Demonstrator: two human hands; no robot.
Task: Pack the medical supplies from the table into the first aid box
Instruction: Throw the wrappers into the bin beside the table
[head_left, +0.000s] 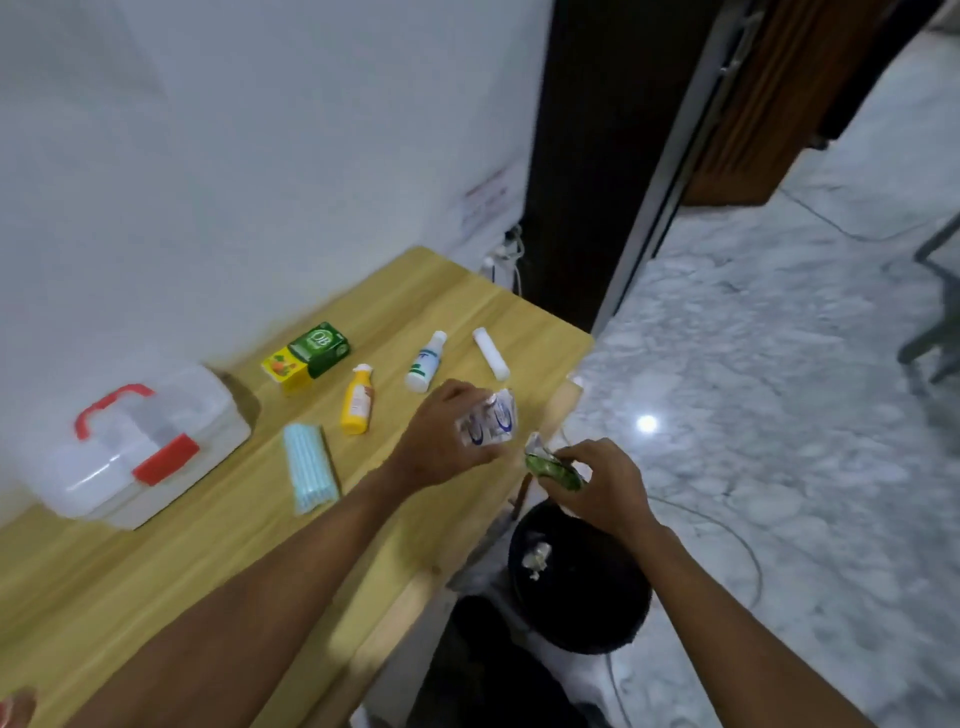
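The white first aid box (156, 488), lid shut, with red handle and red latch, stands at the table's left. My left hand (447, 441) grips a silver and blue packet (491, 421) near the table's right edge. Just past that edge my right hand (597, 483) holds a green packet (553, 470). On the table lie a stack of blue face masks (309, 467), a yellow bottle (357, 401), a white bottle (427, 361), a white roll (491, 353) and a green box (319, 347) against a yellow box (284, 370).
The wooden table (208, 545) stands against a white wall. Below its right edge sits a black bin (576, 577) with scraps inside. A marble floor (779, 415) spreads to the right, with a cable across it and a dark doorframe (582, 156) behind.
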